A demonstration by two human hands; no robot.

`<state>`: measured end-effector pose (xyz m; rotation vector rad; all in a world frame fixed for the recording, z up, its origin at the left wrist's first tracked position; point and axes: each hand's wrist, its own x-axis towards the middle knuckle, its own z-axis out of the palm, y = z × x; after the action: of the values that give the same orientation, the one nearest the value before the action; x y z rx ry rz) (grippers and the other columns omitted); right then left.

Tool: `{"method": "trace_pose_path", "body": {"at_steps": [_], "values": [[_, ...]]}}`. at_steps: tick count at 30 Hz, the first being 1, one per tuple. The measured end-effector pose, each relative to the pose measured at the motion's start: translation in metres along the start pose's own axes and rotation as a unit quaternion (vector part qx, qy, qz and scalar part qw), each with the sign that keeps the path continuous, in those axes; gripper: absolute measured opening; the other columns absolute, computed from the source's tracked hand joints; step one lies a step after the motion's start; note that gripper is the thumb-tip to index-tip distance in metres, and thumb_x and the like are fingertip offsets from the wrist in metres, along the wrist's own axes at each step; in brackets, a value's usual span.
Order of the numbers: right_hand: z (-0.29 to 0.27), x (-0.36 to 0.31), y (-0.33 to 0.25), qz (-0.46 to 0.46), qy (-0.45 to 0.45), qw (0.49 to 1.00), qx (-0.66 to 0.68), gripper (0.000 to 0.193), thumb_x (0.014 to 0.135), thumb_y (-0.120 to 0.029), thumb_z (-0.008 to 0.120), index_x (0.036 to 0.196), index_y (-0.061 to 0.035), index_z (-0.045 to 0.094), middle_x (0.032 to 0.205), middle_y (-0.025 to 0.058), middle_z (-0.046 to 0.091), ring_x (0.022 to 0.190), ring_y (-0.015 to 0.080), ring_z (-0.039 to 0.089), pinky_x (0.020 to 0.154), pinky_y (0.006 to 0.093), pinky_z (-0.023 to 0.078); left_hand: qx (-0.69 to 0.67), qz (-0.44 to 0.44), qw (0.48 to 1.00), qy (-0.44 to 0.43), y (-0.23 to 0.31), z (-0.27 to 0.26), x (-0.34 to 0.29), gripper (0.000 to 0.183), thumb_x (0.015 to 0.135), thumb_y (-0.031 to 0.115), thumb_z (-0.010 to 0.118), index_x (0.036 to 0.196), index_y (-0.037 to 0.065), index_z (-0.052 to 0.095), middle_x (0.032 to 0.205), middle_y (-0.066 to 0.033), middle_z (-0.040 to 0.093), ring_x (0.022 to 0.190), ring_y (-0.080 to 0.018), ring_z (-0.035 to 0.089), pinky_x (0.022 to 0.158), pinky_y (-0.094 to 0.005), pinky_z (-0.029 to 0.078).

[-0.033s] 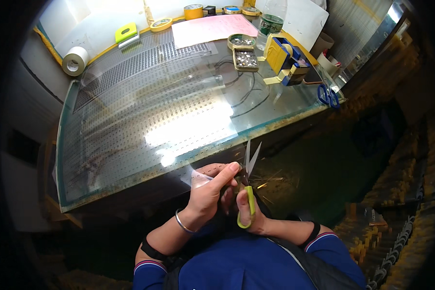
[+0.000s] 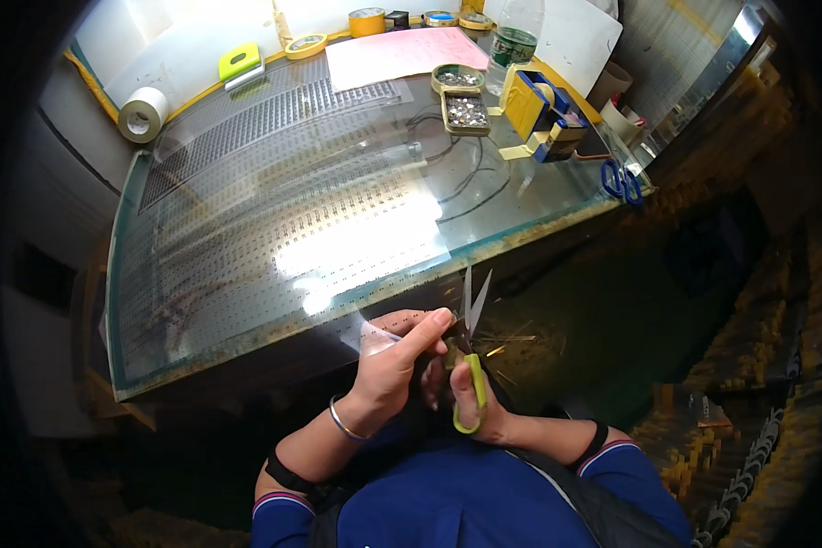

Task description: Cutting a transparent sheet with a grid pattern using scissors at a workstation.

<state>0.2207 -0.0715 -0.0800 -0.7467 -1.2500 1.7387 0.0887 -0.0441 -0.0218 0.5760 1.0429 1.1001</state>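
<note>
Nearest, the person's blue top (image 2: 429,493) is filling the space behind the hands, and a silvery bangle (image 2: 347,420) is circling the left wrist. The right hand (image 2: 490,413) is curling around the scissors (image 2: 475,365), its thumb passing through a yellow-green loop; their blades are pointing away from the body and standing spread apart, just to the right of the left fingertips. The left hand (image 2: 385,373) is closing thumb against forefinger in a pinch, apparently gripping the near edge of a clear sheet (image 2: 342,219) — the exact bit between the tips is too small to tell. The sheet, carrying rows of tiny dark marks, is stretching forward and leftward from that hand across the glass-topped desk (image 2: 521,205), catching a bright glare just ahead of it. Ahead and to the right of both hands, blue-handled scissors (image 2: 620,183) are lying at the desk's edge. Farther ahead, a rectangular tin (image 2: 467,113) is holding small shiny pieces, with a round tin (image 2: 458,77) sitting just behind it and a yellow-and-blue tape dispenser (image 2: 541,114) standing to their right. A white roll (image 2: 143,116) is resting far ahead and left of the hands. Farthest — beyond the tins — a pink sheet (image 2: 402,57) is lying flat, a plastic bottle (image 2: 511,47) is standing to its right, and yellow tape rolls (image 2: 367,22) are lining the back.
</note>
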Motion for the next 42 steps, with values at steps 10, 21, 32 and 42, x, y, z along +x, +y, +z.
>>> {"method": "trace_pose_path", "body": {"at_steps": [10, 21, 32, 42], "values": [[-0.044, -0.013, -0.034, 0.073, 0.029, 0.997, 0.004, 0.050, 0.086, -0.052, 0.042, 0.074, -0.0034, 0.046, 0.068, 0.0075, 0.051, 0.055, 0.0091, 0.051, 0.046, 0.0210, 0.040, 0.052, 0.061, 0.992, -0.093, -0.013, -0.025, -0.011, 0.017, 0.081, 0.014, 0.063, 0.077, -0.002, 0.064, 0.069, -0.0034, 0.059, 0.061, -0.0073, 0.052, 0.060, -0.0205, 0.042], [-0.026, 0.103, -0.107, -0.196, 0.117, 0.971, -0.070, 0.022, 0.075, 0.005, 0.061, 0.079, -0.0049, 0.042, 0.085, 0.0147, 0.060, 0.078, 0.0183, 0.061, 0.070, 0.0285, 0.050, 0.178, 0.097, 0.955, -0.218, -0.046, -0.040, -0.042, 0.010, 0.080, 0.006, 0.062, 0.079, -0.002, 0.067, 0.065, -0.0071, 0.061, 0.060, -0.0104, 0.053, 0.053, -0.0228, 0.042], [0.006, 0.063, -0.060, -0.049, 0.119, 0.992, -0.007, 0.016, 0.074, -0.003, 0.067, 0.074, -0.0024, 0.051, 0.071, 0.0089, 0.062, 0.065, 0.0126, 0.060, 0.061, 0.0238, 0.049, -0.118, 0.391, 0.868, 0.284, -0.025, -0.104, -0.072, 0.011, 0.080, 0.013, 0.046, 0.072, 0.006, 0.045, 0.062, -0.0049, 0.046, 0.052, -0.0105, 0.039, 0.048, -0.0230, 0.032], [0.013, 0.045, -0.032, 0.039, 0.098, 0.994, 0.044, 0.019, 0.084, -0.018, 0.058, 0.085, 0.0006, 0.054, 0.078, 0.0089, 0.060, 0.068, 0.0142, 0.059, 0.061, 0.0244, 0.049, -0.071, 0.199, 0.972, 0.102, -0.018, -0.029, -0.010, 0.023, 0.087, 0.016, 0.054, 0.094, -0.004, 0.062, 0.068, -0.0033, 0.059, 0.058, -0.0065, 0.050, 0.055, -0.0191, 0.040]]}}
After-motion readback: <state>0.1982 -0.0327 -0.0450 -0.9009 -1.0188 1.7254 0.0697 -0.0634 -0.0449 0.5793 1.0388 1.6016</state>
